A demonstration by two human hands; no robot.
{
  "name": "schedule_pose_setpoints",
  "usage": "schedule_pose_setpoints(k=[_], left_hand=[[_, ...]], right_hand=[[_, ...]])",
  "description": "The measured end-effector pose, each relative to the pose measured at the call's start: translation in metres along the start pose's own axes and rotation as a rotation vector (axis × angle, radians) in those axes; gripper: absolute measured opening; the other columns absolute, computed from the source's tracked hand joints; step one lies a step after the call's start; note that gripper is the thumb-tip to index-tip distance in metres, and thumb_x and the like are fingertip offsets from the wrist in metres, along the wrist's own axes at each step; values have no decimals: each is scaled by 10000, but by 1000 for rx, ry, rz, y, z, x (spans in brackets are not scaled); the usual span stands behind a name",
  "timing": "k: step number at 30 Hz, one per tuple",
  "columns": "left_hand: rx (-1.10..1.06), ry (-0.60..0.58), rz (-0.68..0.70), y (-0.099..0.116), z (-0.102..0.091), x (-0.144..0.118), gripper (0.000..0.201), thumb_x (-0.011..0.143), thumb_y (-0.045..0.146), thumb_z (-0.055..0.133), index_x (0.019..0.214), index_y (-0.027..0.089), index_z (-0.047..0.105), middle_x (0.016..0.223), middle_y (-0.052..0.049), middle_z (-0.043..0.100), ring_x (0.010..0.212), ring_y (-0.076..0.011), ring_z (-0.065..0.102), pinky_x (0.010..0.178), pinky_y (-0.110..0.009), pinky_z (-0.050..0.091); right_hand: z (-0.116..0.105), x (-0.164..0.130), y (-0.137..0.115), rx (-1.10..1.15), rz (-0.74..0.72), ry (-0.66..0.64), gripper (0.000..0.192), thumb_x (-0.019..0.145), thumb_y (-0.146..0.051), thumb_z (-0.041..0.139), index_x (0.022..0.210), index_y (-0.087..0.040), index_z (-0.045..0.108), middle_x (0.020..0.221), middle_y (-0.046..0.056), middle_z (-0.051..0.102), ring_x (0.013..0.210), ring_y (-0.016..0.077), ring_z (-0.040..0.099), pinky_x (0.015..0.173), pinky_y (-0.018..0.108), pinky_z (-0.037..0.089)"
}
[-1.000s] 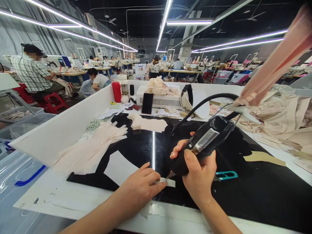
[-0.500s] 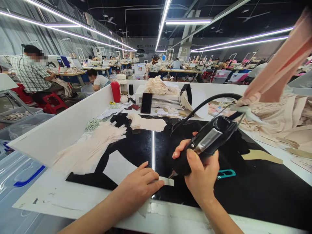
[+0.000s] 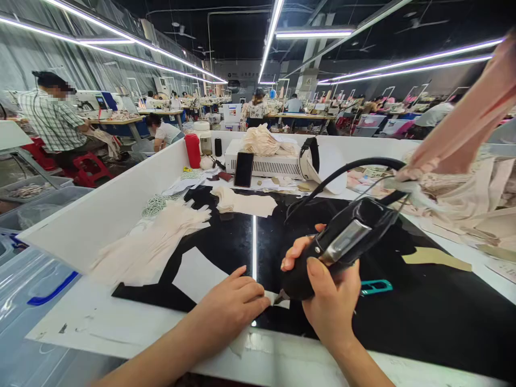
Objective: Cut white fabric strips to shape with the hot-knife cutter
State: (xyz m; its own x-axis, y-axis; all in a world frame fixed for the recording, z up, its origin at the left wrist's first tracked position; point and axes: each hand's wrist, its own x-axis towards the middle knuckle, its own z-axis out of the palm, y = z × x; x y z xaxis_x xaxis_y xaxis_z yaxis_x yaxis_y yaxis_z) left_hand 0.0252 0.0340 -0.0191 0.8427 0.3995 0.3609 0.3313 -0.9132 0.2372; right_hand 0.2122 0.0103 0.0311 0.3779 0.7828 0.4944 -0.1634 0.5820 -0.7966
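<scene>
Hands low at centre frame, both over the black glossy worktop (image 3: pixel 403 317). My right hand (image 3: pixel 328 303) is clamped around a black handheld hot-cutter-type tool (image 3: pixel 338 244), thumb on top, fingers curled under; I cannot name the tool more exactly. Its black cable (image 3: pixel 342 169) arcs off toward 12 o'clock. The tool's metal tip points down toward 7 o'clock and meets a small pale fabric strip (image 3: pixel 280 301) lying flat on the worktop. My left hand (image 3: pixel 231 303) lies palm down just at 9 o'clock of the tip, fingers together, fingertips pressing the strip's near end; it grips nothing, only pins it. At 3 o'clock of the right hand, partly hidden behind it, I see teal-handled snips (image 3: pixel 374 286) on the worktop. A white paper sheet (image 3: pixel 197 274) sits at 10 o'clock of the left hand, and beyond it, a fanned heap of cream fabric pieces (image 3: pixel 157 242). Farther toward 12 o'clock lie a folded cream stack (image 3: pixel 242 203), a dark phone (image 3: pixel 244 169) propped against a white box-shaped machine (image 3: pixel 266 164), and a red bottle (image 3: pixel 193 151). At 2 o'clock, pinkish fabric (image 3: pixel 463 129) hangs across the view. Other workers sit at distant tables.
</scene>
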Motion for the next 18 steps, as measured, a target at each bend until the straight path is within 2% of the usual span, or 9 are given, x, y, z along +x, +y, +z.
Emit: schedule_pose_setpoints(k=[8,14,18], left_hand=[[7,8,10,0,-1,-1,218,1059,92,538,1234,181,634,1122,-37,693,1052,-196,663,1220,-543,392],[27,12,16,0,-5,0,217,1060,87,528,1230,177,630,1130,-42,687,1060,-203,657,1214,-554,403],[49,3,14,5,-9,0,229,1055,63,508,1243,147,610,1153,-66,674,1111,-219,637,1160,-456,482]], right_hand=[[-8,4,-7,9,-26,46,370,919,-333,769,1243,-311,592,859,-36,679,656,140,643,655,307,558],[-11,0,-6,-8,-15,18,365,935,-340,760,1256,-318,587,876,-30,677,666,139,650,657,303,556],[-11,0,-5,-15,2,15,351,949,-325,748,1256,-321,577,876,-30,676,666,139,652,648,300,561]])
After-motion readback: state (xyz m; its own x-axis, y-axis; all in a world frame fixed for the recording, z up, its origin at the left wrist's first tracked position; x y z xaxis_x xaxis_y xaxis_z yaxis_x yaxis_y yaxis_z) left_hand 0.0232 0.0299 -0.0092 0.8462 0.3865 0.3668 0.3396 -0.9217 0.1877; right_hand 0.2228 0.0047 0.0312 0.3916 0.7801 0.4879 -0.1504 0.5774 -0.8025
